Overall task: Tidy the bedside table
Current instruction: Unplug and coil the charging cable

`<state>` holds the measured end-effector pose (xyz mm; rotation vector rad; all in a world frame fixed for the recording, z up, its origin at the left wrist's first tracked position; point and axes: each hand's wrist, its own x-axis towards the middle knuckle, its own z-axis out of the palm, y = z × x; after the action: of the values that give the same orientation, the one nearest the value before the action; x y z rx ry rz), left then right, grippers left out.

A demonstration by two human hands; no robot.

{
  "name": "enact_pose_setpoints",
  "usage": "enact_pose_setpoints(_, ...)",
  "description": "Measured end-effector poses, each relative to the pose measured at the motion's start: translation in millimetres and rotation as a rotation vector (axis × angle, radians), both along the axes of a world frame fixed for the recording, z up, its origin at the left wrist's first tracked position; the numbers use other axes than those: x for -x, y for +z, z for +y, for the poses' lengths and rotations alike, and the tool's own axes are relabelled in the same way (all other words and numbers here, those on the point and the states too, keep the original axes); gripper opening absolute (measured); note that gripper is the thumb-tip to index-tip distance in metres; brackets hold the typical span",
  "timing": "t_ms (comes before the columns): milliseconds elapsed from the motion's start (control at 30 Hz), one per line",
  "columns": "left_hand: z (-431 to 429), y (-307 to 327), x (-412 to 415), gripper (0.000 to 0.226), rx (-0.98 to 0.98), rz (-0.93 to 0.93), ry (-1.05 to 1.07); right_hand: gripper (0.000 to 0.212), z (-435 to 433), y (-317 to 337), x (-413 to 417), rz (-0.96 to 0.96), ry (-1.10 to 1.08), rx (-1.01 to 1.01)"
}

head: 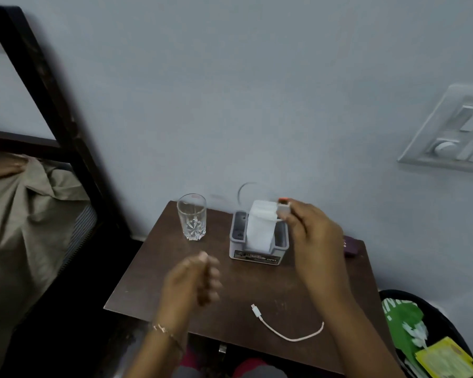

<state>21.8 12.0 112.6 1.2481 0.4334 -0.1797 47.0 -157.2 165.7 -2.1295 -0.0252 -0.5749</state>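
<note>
- Table (153, 268) of dark brown wood stands against a pale wall, between a bed on the left and a bin on the right.
- Glass (192, 216) stands upright at the back left corner of the table. It looks empty.
- A grey holder (257, 255) stands at the back middle of the table, just right of the glass but apart from it. A white block (260, 227) sticks up out of it.
- The right hand (314, 236) is raised over the right side of the holder. Its thumb and fingers pinch a small white plug (283, 208) with an orange tip, next to the top of the white block.
- The left hand (191, 282) hovers above the table in front of the glass. It is blurred, its fingers are loosely curled and it holds nothing. A thin bracelet (161, 329) is on the wrist.
- A white cable (284, 335) lies on the front part of the table in a curve. One end with a connector is free, and the other end goes behind the right arm.
- A small dark thing (351, 245) lies at the back right edge of the table, partly hidden by the right hand.
- The bin (426, 304) is black and holds green and yellow wrappers.
- A switch panel (448, 129) is on the wall at the right.
- A dark bed frame (52, 85) and a beige sheet (25, 214) are at the left.
</note>
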Motion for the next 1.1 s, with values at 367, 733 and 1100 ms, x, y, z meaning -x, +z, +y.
enact_pose_setpoints(367, -91, 33, 8, 0.043, 0.882, 0.120, -0.109, 0.021, -21, 18, 53, 0.107, -0.068, -1.084)
enact_pose_setpoints(733, -68, 69, 14, 0.023, 0.328, -0.200, -0.243, 0.016, -36, -6, 92, 0.319, 0.005, -1.008)
enact_pose_setpoints(1100, -50, 104, 12, 0.022, -0.351, -0.434, -0.553, 0.028, -41, -4, 87, 0.250, 0.156, -0.569)
